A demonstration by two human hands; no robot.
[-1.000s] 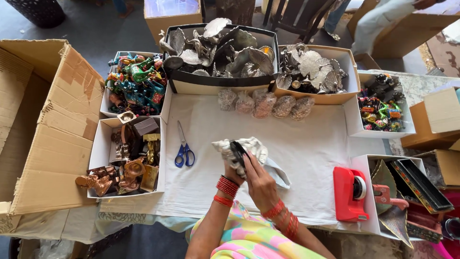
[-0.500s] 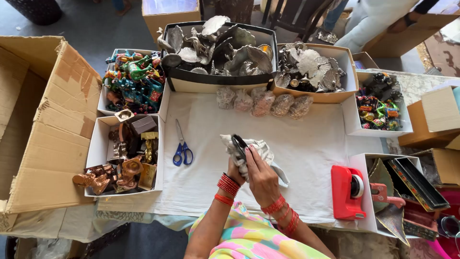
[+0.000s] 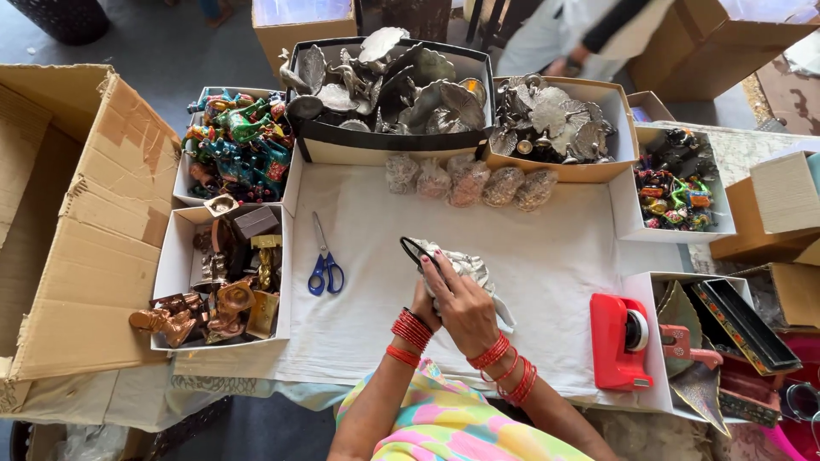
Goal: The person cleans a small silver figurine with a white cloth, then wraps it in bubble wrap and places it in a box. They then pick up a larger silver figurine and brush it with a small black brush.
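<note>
A packing station in a handicraft shop or small workshop. A white cloth (image 3: 530,256) covers the worktable and serves as the landmark. Beyond its far edge stand open boxes of silver-coloured metal figurines (image 3: 389,81); at its left edge, trays of painted figures (image 3: 235,141) and copper-toned figures (image 3: 218,290). Blue-handled scissors (image 3: 325,260) lie on the cloth, a red tape dispenser (image 3: 622,340) rests at its right edge, and a large empty carton (image 3: 81,222) stands open farther left.

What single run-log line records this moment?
hands: both hands on bubble-wrapped silver metal figurine | surface: white cloth | nearby: blue-handled scissors, red tape dispenser
</note>
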